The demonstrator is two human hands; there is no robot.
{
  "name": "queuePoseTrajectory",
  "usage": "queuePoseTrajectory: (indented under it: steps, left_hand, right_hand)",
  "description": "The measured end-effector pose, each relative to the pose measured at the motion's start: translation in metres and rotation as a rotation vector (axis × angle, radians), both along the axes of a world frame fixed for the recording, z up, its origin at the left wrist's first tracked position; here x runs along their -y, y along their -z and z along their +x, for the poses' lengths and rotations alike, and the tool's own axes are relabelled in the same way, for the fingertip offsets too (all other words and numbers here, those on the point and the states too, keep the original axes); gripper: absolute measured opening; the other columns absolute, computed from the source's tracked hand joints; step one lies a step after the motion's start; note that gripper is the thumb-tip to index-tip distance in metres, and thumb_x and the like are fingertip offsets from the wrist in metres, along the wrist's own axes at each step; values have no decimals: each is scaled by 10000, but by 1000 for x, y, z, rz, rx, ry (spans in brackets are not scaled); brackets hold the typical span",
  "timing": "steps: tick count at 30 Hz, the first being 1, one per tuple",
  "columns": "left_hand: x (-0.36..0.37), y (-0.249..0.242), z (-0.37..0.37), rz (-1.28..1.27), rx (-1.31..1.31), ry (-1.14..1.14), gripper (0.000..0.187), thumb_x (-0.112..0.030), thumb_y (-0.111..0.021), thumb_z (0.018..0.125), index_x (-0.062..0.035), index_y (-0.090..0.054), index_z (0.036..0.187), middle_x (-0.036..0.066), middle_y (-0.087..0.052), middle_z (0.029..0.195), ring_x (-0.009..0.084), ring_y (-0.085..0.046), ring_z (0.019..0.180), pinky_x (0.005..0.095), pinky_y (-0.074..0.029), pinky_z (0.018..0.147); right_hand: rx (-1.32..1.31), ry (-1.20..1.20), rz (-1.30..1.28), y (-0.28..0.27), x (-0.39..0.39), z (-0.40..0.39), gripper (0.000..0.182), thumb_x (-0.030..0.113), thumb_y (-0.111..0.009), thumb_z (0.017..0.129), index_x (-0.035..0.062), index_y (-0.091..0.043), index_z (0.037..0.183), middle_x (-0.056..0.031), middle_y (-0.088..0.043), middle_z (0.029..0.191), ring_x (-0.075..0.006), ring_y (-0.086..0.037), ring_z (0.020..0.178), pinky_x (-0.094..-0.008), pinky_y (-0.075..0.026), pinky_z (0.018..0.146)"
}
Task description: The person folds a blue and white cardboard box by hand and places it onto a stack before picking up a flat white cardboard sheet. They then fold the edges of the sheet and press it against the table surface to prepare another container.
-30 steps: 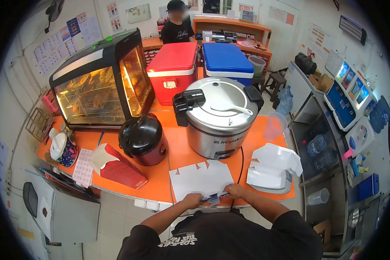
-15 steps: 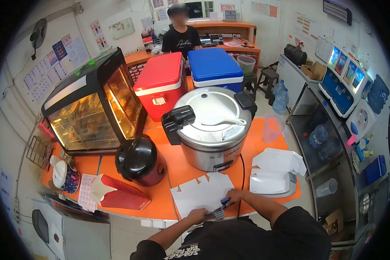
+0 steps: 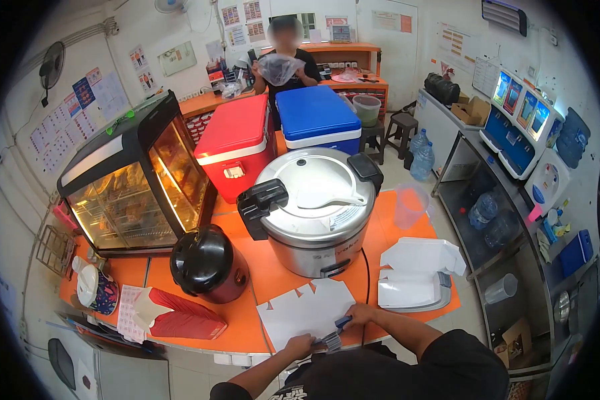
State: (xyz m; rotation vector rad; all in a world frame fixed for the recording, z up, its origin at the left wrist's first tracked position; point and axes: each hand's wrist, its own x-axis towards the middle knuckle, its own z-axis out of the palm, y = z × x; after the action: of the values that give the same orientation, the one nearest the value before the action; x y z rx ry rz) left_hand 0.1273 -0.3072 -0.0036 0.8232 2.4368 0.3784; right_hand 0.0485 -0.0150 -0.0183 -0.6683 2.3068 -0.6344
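Observation:
Near the table's front edge, my right hand (image 3: 360, 314) is closed on a small dark blue tool (image 3: 343, 322) whose kind I cannot make out. My left hand (image 3: 301, 345) is closed at one end of a grey striped piece (image 3: 331, 342), just below the tool. Both hands are at the near edge of a flat white cardboard sheet (image 3: 307, 312) with notches cut along its far side. To the right lies an open white cardboard box (image 3: 410, 288), its lid folded back.
A steel rice cooker (image 3: 313, 233) with a white paddle on its lid stands beyond the sheet. Leftward are a black cooker (image 3: 210, 263), a red carton (image 3: 187, 317) and a lit food warmer (image 3: 123, 193). Behind stand red (image 3: 233, 137) and blue (image 3: 317, 110) coolers; a person (image 3: 283, 67) is farther back.
The view has shifted slightly. The person at the back now holds up a clear plastic bag. My hands stay at the white sheet's near edge, gripping the same things.

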Motion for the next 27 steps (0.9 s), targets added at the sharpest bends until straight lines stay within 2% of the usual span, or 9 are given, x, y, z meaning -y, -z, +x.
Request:
queuePoseTrajectory:
  steps: [4, 7, 13, 16, 19, 22, 24, 25, 27]
  left_hand:
    - [0, 9, -2, 32, 12, -23, 391, -413, -513, 884, -56, -593, 1022, 159, -584, 961, 333, -606, 916, 449, -494, 751]
    - [-3, -3, 4, -2, 29, 2, 328, -336, -519, 887, -42, -575, 1022, 165, -584, 962, 341, -606, 922, 450, -497, 753]
    - [-19, -21, 11, -130, -35, -17, 252, -182, -542, 834, -24, -526, 1029, 176, -590, 949, 360, -625, 855, 452, -507, 759]
    - [-26, -7, -3, -161, -23, -68, 379, -314, -609, 811, -20, -557, 1045, 189, -612, 999, 360, -631, 888, 452, -510, 774]
    - [-35, -46, -34, -383, 356, 80, 804, -646, -689, 659, 1, -591, 1126, 212, -601, 1157, 353, -602, 1041, 450, -489, 852]
    - [-56, -86, -55, -313, 274, -80, 782, -669, -637, 697, 12, -632, 1082, 198, -629, 1109, 326, -604, 1051, 427, -483, 856]
    - [-65, -21, -72, -146, 116, -198, 759, -656, -644, 694, -14, -638, 1098, 188, -629, 1116, 329, -604, 1041, 405, -481, 866]
    - [-68, 4, -80, 51, 76, -139, 710, -630, -654, 692, -26, -656, 1065, 184, -639, 1091, 332, -610, 1017, 400, -480, 860]
    - [-82, 18, -92, 249, 51, -79, 661, -603, -664, 690, -37, -674, 1032, 180, -648, 1066, 334, -616, 993, 395, -479, 853]
  right_hand:
    - [132, 10, -3, 6, 3, -16, 504, 557, -749, 632, 112, -728, 868, -129, -683, 825, -296, -644, 799, -380, -490, 727]
    - [149, 7, -21, 5, 5, -17, 529, 555, -752, 651, 75, -715, 870, -117, -682, 797, -241, -637, 753, -354, -484, 692]
    - [138, 55, -39, -3, 4, -12, 541, 555, -767, 629, 77, -715, 879, -107, -686, 792, -231, -640, 760, -343, -484, 707]
    - [126, 20, 36, 1, 6, -15, 579, 569, -751, 630, 76, -707, 931, -131, -675, 885, -257, -636, 858, -371, -483, 757]
    - [189, 41, 32, 4, 7, -15, 585, 577, -758, 627, 75, -705, 925, -115, -679, 842, -239, -632, 813, -361, -484, 727]
    - [172, 5, 19, 11, 7, -20, 578, 586, -755, 634, 89, -708, 925, -104, -679, 818, -220, -625, 784, -351, -487, 697]
    - [154, -46, 68, 4, 8, -23, 595, 597, -755, 627, 92, -708, 938, -105, -678, 831, -218, -625, 794, -345, -486, 694]
    - [123, -53, 52, 43, 6, -29, 585, 566, -788, 590, 78, -712, 904, -96, -674, 824, -220, -616, 775, -351, -472, 722]
    - [121, -49, 48, 35, 5, -28, 584, 571, -788, 587, 82, -714, 899, -95, -674, 813, -219, -614, 765, -352, -471, 712]
